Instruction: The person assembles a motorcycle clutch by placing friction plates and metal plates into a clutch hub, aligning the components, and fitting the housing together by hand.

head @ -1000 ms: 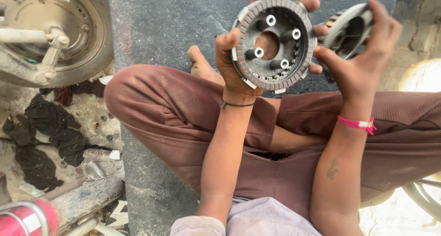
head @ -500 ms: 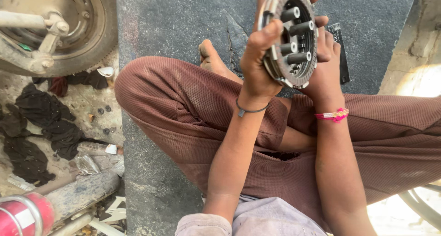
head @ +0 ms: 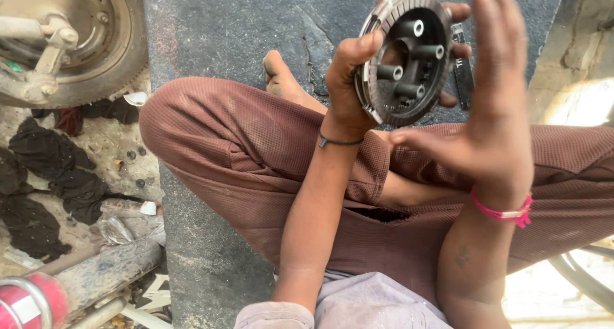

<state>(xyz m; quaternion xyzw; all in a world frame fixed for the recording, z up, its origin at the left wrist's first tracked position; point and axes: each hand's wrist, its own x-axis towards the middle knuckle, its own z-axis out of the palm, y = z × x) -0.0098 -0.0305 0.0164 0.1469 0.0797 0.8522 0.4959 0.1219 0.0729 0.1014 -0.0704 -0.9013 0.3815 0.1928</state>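
Note:
My left hand (head: 345, 86) grips a round grey metal hub (head: 404, 57) with a toothed rim and several short posts inside, held tilted on edge above my crossed legs (head: 256, 150). Its thumb lies on the near rim and the fingertips show behind the far rim. My right hand (head: 492, 105), with a pink band at the wrist, is held flat and open just right of the hub, fingers pointing up, with nothing in it. I cannot tell whether its palm touches the hub.
A motorbike wheel (head: 64, 41) stands at the top left. Black rags (head: 57, 169) lie on the dirty ground, with a red cylinder (head: 25, 303) and a metal pipe (head: 109, 271) at the bottom left. A dark flat tool (head: 463, 79) lies on the grey slab (head: 224, 28) behind the hub.
The ring-shaped part my right hand held a second ago is no longer seen. That hand came against the hub, then opened flat beside it. The hub has turned more edge-on.

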